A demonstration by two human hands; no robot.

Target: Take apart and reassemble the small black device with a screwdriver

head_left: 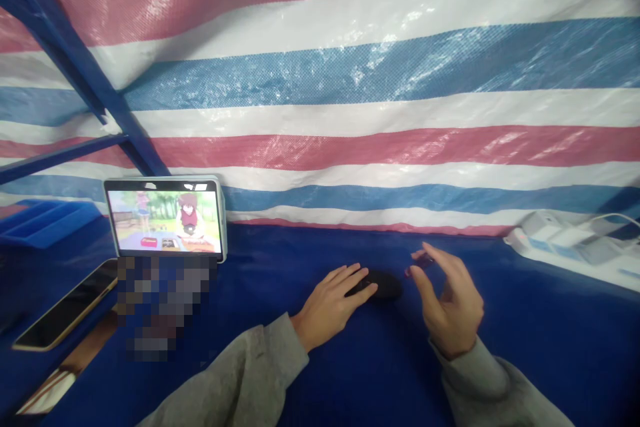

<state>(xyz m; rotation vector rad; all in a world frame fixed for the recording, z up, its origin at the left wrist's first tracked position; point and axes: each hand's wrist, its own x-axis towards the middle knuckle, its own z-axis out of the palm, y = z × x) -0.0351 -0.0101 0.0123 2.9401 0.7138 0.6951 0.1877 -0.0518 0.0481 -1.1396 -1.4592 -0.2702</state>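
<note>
A black computer mouse, low and rounded, lies on the blue tabletop in the middle of the head view. My left hand has its thumb and fingers around the mouse's left end, steadying it. Just to the right, my right hand is raised a little above the table, thumb and fingers curled toward each other. Between their tips shows a small dark reddish piece, too small and blurred to name. Grey sleeves cover both forearms.
A phone-like screen stands at the left, playing a cartoon. Another phone lies beside it, near a blue tray. A white power strip with plugs sits at right. Striped sheeting and a blue metal frame rise behind.
</note>
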